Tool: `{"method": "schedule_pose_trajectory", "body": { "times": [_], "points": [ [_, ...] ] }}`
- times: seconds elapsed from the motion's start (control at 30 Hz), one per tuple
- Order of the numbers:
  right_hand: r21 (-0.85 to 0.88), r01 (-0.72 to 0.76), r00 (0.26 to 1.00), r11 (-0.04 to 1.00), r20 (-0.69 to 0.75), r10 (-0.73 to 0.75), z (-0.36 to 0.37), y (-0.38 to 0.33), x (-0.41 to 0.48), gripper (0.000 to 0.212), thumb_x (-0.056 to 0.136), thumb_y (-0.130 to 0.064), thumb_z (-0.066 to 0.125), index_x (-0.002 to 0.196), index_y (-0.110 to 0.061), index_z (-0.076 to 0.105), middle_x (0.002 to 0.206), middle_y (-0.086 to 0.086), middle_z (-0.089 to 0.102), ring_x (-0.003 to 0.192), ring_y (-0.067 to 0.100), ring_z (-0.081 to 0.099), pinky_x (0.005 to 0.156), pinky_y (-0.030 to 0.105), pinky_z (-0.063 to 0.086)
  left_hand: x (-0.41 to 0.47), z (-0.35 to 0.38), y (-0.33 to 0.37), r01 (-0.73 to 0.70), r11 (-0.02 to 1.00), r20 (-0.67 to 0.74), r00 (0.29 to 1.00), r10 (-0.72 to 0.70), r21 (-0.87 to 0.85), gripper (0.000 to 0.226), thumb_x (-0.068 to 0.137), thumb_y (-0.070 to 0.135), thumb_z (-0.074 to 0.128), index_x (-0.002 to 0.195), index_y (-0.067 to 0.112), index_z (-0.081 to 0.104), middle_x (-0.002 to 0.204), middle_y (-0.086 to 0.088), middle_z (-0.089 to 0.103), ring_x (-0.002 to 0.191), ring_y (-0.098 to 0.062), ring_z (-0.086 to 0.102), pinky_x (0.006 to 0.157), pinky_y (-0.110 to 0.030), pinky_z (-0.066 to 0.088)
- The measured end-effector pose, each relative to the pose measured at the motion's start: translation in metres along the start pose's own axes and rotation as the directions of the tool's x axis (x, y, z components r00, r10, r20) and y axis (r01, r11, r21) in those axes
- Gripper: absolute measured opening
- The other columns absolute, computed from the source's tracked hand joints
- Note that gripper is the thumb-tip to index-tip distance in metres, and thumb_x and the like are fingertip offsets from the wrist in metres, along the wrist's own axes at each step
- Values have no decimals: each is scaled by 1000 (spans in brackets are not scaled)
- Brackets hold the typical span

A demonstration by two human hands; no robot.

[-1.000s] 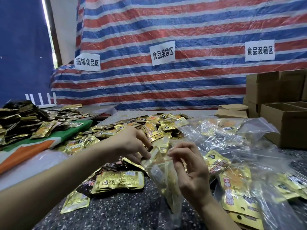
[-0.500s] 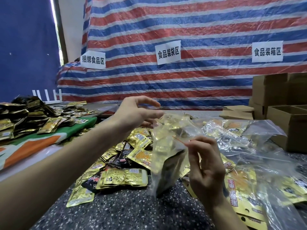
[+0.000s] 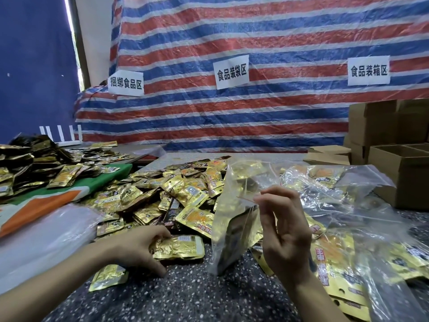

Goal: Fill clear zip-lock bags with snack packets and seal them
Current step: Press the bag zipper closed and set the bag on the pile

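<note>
The clear zip-lock bag (image 3: 234,219) hangs upright just above the speckled tabletop (image 3: 185,296) with a few gold packets inside. The right hand (image 3: 285,231), at its three o'clock, pinches it near the top. At the bag's nine o'clock the left hand (image 3: 137,249) grips a stack of gold snack packets (image 3: 183,247) on the tabletop. The hands are apart. A heap of loose packets (image 3: 176,191) spreads at eleven o'clock, with filled bags (image 3: 343,240) at three. On the striped tarp (image 3: 278,31), the left sign (image 3: 125,84) reads 捆绑食品区, the middle sign (image 3: 232,72) 食品装袋区, and the right sign (image 3: 369,70) 食品装箱区.
</note>
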State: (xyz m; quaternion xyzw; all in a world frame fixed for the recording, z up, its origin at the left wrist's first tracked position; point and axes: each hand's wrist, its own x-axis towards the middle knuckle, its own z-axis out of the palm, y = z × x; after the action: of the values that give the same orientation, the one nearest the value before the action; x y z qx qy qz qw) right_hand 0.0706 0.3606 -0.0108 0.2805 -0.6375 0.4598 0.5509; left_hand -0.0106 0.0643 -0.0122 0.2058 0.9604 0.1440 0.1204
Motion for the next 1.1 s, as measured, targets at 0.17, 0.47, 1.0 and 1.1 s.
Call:
{"method": "schedule_pose_trajectory", "body": {
  "times": [0.17, 0.47, 1.0, 1.1],
  "points": [
    [21, -16, 1000, 1000, 0, 16, 0, -1, -2, 16, 93, -5, 56, 102, -16, 64, 106, 5, 57, 100, 30, 60, 84, 36, 51, -5, 0, -9, -60, 993, -144, 988, 45, -98, 66, 59, 41, 85, 114, 36, 49, 120, 10, 57, 109, -9, 57, 95, -35, 50],
    [25, -23, 1000, 999, 20, 23, 0, -6, 0, 25, 88, 3, 55, 100, -17, 63, 101, 11, 56, 98, 32, 58, 79, 47, 51, -47, -67, 50, -385, 922, -530, 789, 311, -32, 59, 54, 40, 86, 106, 30, 61, 105, 13, 63, 94, 2, 61, 76, -23, 54],
    [-8, 2, 999, 1000, 46, -2, -1, -8, 0, 14, 84, 3, 56, 90, 1, 69, 96, 10, 58, 95, 28, 58, 78, 35, 49, -75, -149, 187, -485, 694, -349, 621, 701, 532, 61, 65, 21, 87, 121, 24, 63, 123, 6, 48, 120, -13, 35, 95, -27, 46],
    [1, 3, 999, 1000, 48, -3, -1, -8, 0, 17, 84, -2, 54, 90, 2, 69, 96, 11, 58, 96, 27, 59, 80, 28, 47, -66, -146, 196, -455, 617, -202, 676, 709, 642, 64, 67, 20, 86, 125, 31, 60, 126, 10, 40, 122, -9, 26, 95, -27, 45]
  ]
}}
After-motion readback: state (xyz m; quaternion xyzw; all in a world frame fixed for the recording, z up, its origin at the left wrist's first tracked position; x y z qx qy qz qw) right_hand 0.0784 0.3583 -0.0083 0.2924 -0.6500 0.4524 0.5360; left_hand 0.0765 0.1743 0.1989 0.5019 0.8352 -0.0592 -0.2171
